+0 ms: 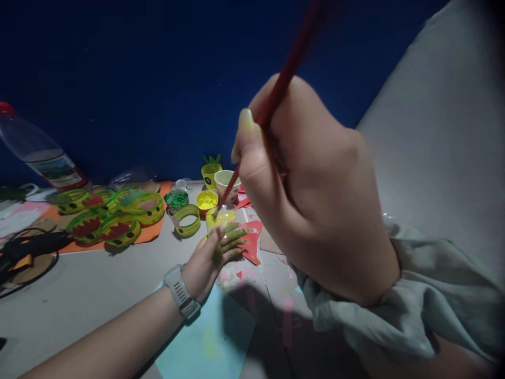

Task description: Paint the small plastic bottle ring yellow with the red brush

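Observation:
My right hand (315,189), large and close to the camera, grips a paintbrush (230,188) with a dark red handle. The brush tip touches a clear plastic piece (225,215), rounded and partly coated in yellow paint. My left hand (207,258), wearing a grey watch (181,292), holds that piece from below with thumb and fingers; green-yellow paint stains the fingers. Just behind the piece is a small cup of yellow paint (207,199). To its left stands a cup of green paint (177,198), with a painted yellow-green ring (187,221) in front.
Several painted rings (120,231) lie on orange paper (152,234) at the left, near a tilted plastic bottle (51,160). A patterned paper cup (228,184) and a yellow cup with green leaves (211,173) stand at the back. Light-blue paper (205,337) lies in front.

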Available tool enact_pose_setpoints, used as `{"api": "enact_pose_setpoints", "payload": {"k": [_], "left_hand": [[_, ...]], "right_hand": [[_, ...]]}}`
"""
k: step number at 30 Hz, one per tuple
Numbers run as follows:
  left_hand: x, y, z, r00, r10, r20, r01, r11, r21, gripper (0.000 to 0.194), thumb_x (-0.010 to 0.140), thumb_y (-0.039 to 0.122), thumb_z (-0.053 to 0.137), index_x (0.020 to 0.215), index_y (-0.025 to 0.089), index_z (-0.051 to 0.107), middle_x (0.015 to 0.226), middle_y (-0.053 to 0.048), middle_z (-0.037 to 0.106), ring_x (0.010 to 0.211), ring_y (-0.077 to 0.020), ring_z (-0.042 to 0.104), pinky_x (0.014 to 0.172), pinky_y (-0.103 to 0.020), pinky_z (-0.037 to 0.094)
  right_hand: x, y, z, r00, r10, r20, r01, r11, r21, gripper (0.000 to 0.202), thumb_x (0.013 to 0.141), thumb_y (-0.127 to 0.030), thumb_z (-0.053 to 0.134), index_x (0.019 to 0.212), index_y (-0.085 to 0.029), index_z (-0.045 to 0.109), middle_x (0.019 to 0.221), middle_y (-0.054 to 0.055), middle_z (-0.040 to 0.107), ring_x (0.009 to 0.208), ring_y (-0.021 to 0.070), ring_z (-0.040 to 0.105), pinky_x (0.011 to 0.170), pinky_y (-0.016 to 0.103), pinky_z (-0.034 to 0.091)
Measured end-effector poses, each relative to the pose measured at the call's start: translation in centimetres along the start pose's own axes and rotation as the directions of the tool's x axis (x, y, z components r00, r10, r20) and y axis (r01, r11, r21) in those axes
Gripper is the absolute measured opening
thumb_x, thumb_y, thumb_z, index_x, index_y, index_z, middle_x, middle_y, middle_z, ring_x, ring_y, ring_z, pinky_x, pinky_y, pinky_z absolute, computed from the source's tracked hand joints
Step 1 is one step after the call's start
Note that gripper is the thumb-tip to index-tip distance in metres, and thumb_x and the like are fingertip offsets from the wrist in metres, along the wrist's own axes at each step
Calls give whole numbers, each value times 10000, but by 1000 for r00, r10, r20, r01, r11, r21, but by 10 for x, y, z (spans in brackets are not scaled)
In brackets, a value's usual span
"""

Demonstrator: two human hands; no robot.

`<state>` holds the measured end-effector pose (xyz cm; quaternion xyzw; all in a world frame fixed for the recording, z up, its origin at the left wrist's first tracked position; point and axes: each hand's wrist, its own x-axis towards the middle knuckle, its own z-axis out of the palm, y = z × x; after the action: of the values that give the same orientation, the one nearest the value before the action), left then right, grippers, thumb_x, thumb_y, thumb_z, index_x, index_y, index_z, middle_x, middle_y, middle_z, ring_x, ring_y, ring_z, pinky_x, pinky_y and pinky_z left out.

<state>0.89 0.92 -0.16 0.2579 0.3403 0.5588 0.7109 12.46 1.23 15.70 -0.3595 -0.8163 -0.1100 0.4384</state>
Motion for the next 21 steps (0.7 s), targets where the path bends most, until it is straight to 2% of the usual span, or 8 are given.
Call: {"api": "enact_pose_setpoints", "payload": {"k": [9,13,17,21], "left_hand": [[3,3,-6,998,-36,-57,31,996,-85,283,812,395,603,948,157,672,884,-66,715,759,-140,647,707,-248,529],[2,0,-4,999,5,-32,-6,999,-48,306,786,392,640,981,157,658,960,-79,703,781,-141,637,736,-257,524],[-1,2,0,997,52,-49,-54,998,-35,232,755,313,686,917,147,665,915,-72,705,748,-129,623,720,-237,518],[-2,4,0,997,25,-80,-30,998,-62,211,774,320,663,896,148,669,904,-63,702,788,-129,624,730,-228,518]], "right_hand": [[-4,5,1,996,23,-90,-34,992,-121,185,925,-226,371,958,-128,525,636,-26,520,479,80,431,511,258,315],[-2,0,-1,989,7,-147,-20,996,-86,130,929,-213,380,896,-148,488,729,1,538,578,78,511,589,237,371],[-1,-8,3,998,33,-60,-31,999,25,104,922,-212,394,888,-155,474,690,-19,545,543,67,530,532,229,371],[-2,-12,9,998,55,-20,-55,998,-12,111,907,-218,383,896,-190,490,569,-51,491,484,78,512,479,228,334]]}}
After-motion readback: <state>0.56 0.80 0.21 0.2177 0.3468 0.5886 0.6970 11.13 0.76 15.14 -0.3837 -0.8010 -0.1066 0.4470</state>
